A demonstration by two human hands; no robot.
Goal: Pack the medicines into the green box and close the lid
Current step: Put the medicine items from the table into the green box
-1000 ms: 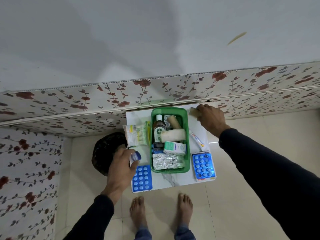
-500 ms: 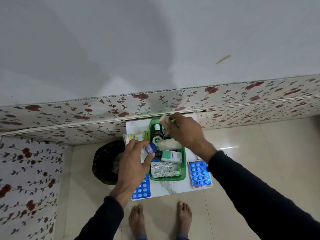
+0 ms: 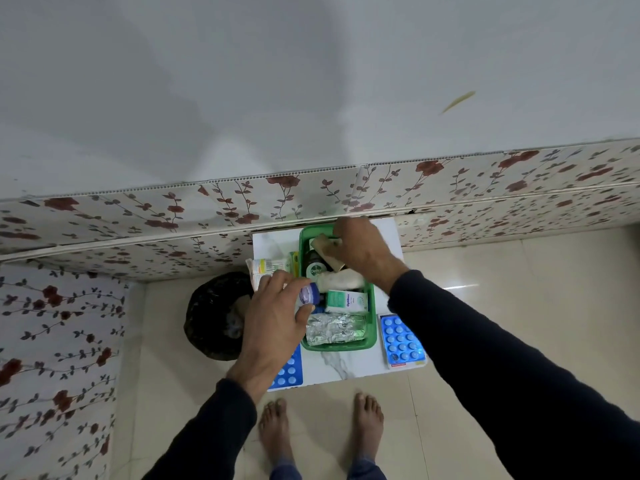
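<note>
The green box (image 3: pixel 371 327) stands open on a small white table (image 3: pixel 346 367). Inside lie a dark antiseptic bottle (image 3: pixel 315 268), a white gauze roll (image 3: pixel 343 281), a white-and-green carton (image 3: pixel 346 301) and a foil strip pack (image 3: pixel 334 329). My left hand (image 3: pixel 277 327) holds a small blue-capped jar (image 3: pixel 309 294) over the box's left rim. My right hand (image 3: pixel 363 249) grips a beige roll (image 3: pixel 320 244) over the box's far end. Blue blister packs lie right (image 3: pixel 401 339) and left (image 3: pixel 289 370) of the box. No lid is visible.
A white medicine pack (image 3: pixel 265 266) and a green-edged strip (image 3: pixel 294 263) lie on the table left of the box. A black bin (image 3: pixel 216 317) stands on the floor to the left. The flowered wall (image 3: pixel 138 220) is right behind the table. My bare feet (image 3: pixel 322 424) are below.
My right hand picked up the beige roll at the table's far right and brought it over the box's far end. My left hand lifted the blue-capped jar to the box's left rim.
</note>
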